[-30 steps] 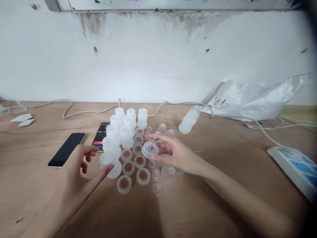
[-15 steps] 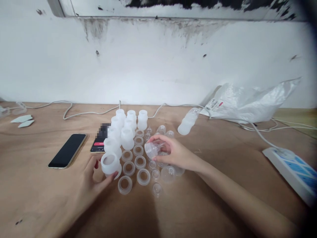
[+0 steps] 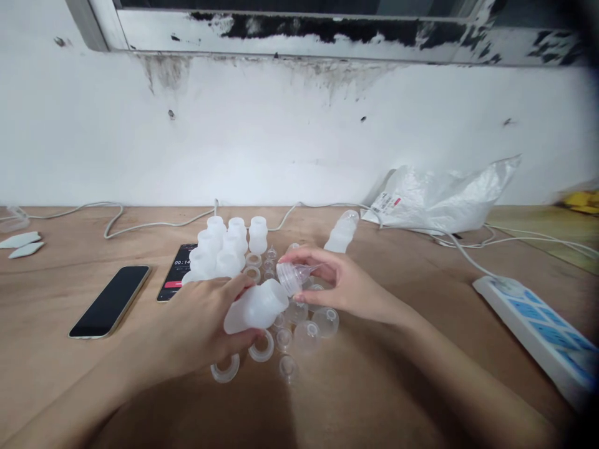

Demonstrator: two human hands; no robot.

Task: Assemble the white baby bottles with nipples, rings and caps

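Note:
My left hand [image 3: 206, 321] is closed round a small white plastic bottle [image 3: 256, 307], tilted with its mouth toward the right. My right hand [image 3: 344, 284] pinches a clear cap with a nipple [image 3: 294, 275], held right at the bottle's mouth. Below and around both hands lie several clear rings [image 3: 225, 368] and clear domed caps [image 3: 305, 332] on the wooden table [image 3: 93, 386]. Behind my left hand stand several more white bottles [image 3: 258, 233] in rows.
Two phones lie at the left: a dark one [image 3: 110, 302] and one with a lit timer screen [image 3: 176, 272]. A bottle [image 3: 342, 231] lies on its side near a plastic bag [image 3: 440, 196]. A power strip [image 3: 533, 333] and cables [image 3: 154, 222] are at the right and back.
My left hand has picked a white bottle from the front of the rows and tipped it toward the right hand. The right hand has brought the cap to its mouth. The view shifted slightly right.

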